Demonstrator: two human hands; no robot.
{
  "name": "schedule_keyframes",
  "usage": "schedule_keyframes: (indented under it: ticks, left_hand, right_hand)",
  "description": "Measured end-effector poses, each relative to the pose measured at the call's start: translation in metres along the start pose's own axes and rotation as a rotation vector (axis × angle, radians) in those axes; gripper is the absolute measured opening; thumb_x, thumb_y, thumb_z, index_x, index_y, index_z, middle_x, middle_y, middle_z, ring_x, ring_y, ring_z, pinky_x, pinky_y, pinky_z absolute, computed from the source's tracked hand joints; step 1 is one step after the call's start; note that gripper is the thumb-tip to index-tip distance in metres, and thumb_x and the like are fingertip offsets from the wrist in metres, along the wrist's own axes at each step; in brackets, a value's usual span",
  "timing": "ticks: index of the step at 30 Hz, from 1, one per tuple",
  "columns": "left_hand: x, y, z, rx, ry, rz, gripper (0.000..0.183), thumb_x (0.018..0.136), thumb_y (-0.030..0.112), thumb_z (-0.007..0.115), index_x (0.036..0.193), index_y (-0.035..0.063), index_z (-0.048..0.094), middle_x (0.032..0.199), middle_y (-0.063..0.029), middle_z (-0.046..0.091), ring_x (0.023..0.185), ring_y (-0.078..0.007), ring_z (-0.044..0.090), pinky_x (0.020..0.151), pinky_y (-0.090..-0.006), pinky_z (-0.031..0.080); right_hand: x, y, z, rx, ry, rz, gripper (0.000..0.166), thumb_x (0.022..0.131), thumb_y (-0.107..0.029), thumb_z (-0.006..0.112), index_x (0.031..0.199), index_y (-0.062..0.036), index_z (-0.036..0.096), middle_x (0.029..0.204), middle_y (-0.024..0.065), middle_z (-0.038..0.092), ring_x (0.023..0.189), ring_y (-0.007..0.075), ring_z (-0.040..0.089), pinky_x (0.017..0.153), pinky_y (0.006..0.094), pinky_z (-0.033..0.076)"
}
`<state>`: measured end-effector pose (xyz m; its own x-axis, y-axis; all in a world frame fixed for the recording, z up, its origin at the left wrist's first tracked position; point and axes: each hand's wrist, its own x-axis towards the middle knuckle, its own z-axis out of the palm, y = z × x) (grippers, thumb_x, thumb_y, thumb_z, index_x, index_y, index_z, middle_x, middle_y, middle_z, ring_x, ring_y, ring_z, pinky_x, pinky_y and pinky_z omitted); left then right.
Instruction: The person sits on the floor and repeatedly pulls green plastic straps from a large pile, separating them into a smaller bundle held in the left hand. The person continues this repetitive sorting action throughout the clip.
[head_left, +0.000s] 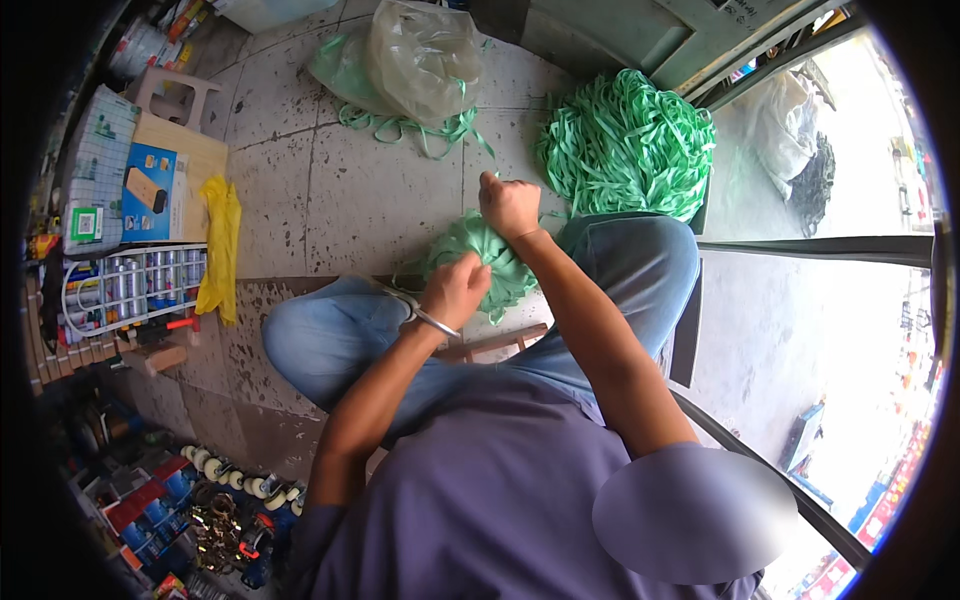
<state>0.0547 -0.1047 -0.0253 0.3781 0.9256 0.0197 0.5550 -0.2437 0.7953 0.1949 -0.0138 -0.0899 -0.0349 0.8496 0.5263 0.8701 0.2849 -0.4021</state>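
Between my knees lies a bundle of green plastic ribbon (480, 259). My left hand (457, 289), with a metal bangle at the wrist, is curled over the near left side of the bundle; its fingers are closed, and whether a strand is in them cannot be made out. Just beyond the bundle, my right hand (511, 202) is raised in a fist, with a thin bit of green strand showing at its top. A large heap of the same green ribbon (630, 146) rests on the floor beyond my right knee. Loose green strands (442, 139) trail from under a translucent plastic bag (426, 60) ahead.
At the left are a plastic stool (176, 94), a cardboard box (154, 187), a yellow plastic bag (219, 247) and a white wire rack (135, 289). Caster wheels (244, 480) line the lower left. A green metal door (607, 37) and a glass panel's dark frame (817, 249) bound the right.
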Motion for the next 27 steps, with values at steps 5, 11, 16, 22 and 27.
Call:
schedule_keyframes:
  ticks: [5,11,16,22,27]
  left_hand:
    - [-0.016,-0.001,0.009,0.024,-0.110,-0.051,0.025,0.078,0.018,0.058,0.070,0.0033,0.041,0.056,-0.0126,0.048,0.052,-0.0308,0.049,0.048,-0.0378,0.038]
    - [-0.005,-0.014,-0.022,0.254,0.119,0.320,0.042,0.077,0.024,0.059,0.106,-0.0030,0.044,0.093,-0.0205,0.053,0.094,-0.0360,0.049,0.084,-0.0417,0.037]
    - [0.006,-0.028,-0.043,-1.045,0.332,-0.136,0.022,0.092,0.021,0.039,0.082,0.0036,0.048,0.077,-0.0039,0.048,0.083,-0.0198,0.046,0.083,-0.0332,0.036]
    - [0.026,0.012,-0.040,-1.350,0.422,-0.094,0.030,0.094,0.025,0.035,0.069,0.0081,0.039,0.067,-0.0028,0.040,0.074,-0.0169,0.042,0.084,-0.0339,0.035]
    - [0.043,0.040,-0.091,-1.472,0.489,-0.030,0.026,0.093,0.024,0.036,0.072,0.0096,0.040,0.060,0.0010,0.035,0.062,-0.0127,0.038,0.086,-0.0355,0.036]
  right_hand:
    - [0.003,-0.010,-0.018,0.005,-0.054,0.026,0.011,0.065,-0.012,0.056,0.059,-0.0126,0.047,0.041,0.0069,0.045,0.038,0.0265,0.049,0.037,0.0370,0.039]
    - [0.026,-0.101,-0.084,0.506,-0.098,-0.339,0.024,0.060,-0.009,0.062,0.054,-0.0099,0.038,0.041,0.0045,0.033,0.039,0.0240,0.041,0.040,0.0356,0.033]
    - [0.060,-0.099,-0.126,0.475,0.166,-0.070,0.045,0.063,-0.026,0.073,0.096,-0.0054,0.051,0.094,0.0151,0.052,0.080,0.0305,0.052,0.065,0.0356,0.043]
    - [-0.029,-0.084,-0.079,0.501,-0.368,0.194,0.085,0.054,-0.029,0.076,0.124,-0.0069,0.033,0.123,0.0145,0.038,0.108,0.0348,0.043,0.084,0.0408,0.043]
    - [0.000,-0.033,-0.067,0.300,-0.499,0.423,0.049,0.060,-0.021,0.066,0.106,-0.0118,0.051,0.082,0.0103,0.062,0.074,0.0289,0.060,0.066,0.0386,0.048]
